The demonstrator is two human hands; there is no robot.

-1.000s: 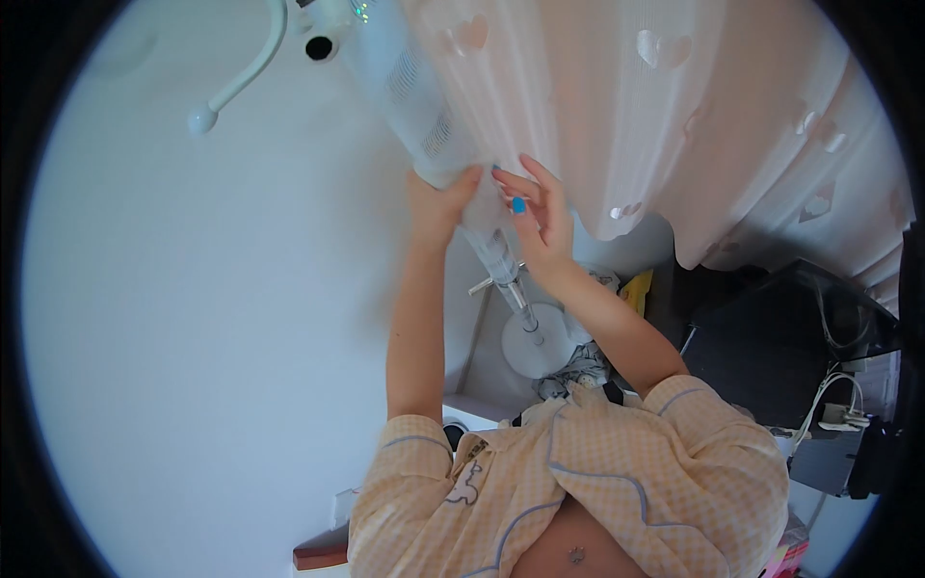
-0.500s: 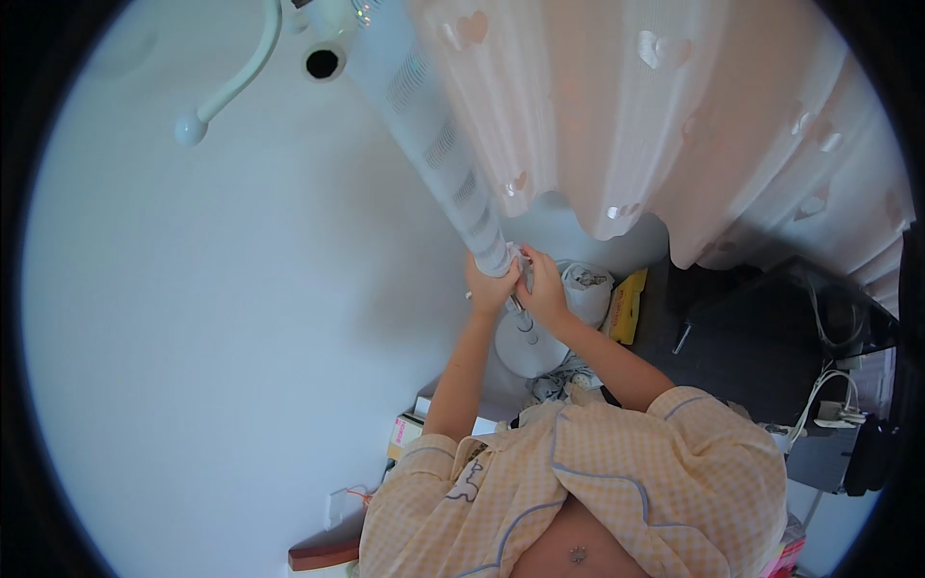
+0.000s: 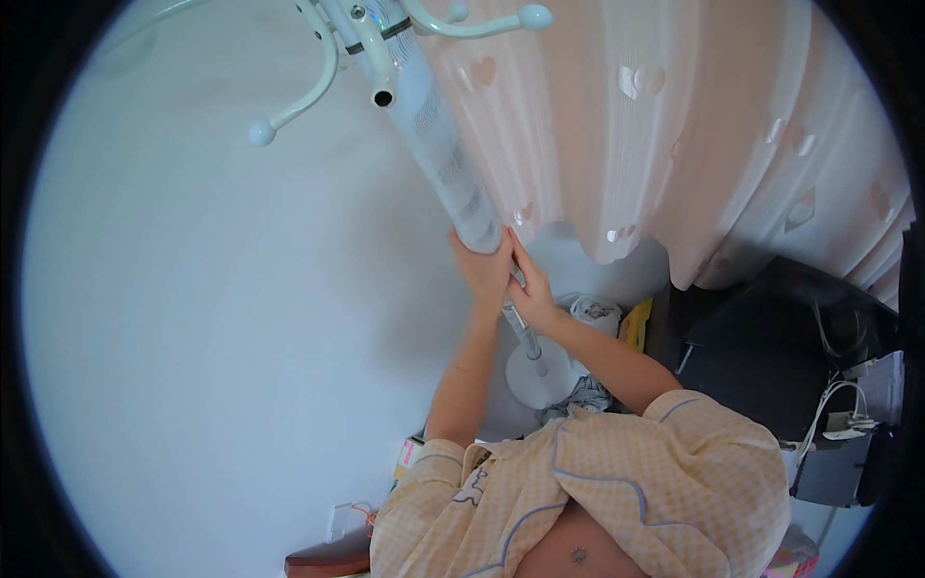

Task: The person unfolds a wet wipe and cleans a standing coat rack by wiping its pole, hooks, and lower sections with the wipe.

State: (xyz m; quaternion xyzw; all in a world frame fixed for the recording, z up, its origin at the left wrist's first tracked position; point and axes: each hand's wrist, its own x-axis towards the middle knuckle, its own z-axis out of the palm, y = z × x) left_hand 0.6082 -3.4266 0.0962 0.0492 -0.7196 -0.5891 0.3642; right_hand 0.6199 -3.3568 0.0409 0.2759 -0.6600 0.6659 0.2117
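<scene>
A pale coat rack has curved arms with round knobs; one arm point(image 3: 383, 67) ends in a dark open tube. Down its pole runs a light-blue patterned cover point(image 3: 448, 164). My left hand point(image 3: 484, 267) is wrapped round the cover's lower end. Beside it, my right hand point(image 3: 530, 289) touches the same spot, its fingers pressed together along the pole; whatever lies between them is hidden. Below both hands the bare metal pole point(image 3: 521, 330) shows, standing on a round white base point(image 3: 540, 374).
A pink curtain point(image 3: 617, 125) with heart shapes hangs at the right. Beneath it stand a black table point(image 3: 756, 356), a yellow packet point(image 3: 635, 325) and a white bag point(image 3: 595, 313). White cables point(image 3: 827, 405) lie at the far right; the wall point(image 3: 212, 289) is at the left.
Both hands first slid down the pole with the cover's lower end, which narrowed around it. Since then the hands have risen slightly in view, and more of the rack's arms shows.
</scene>
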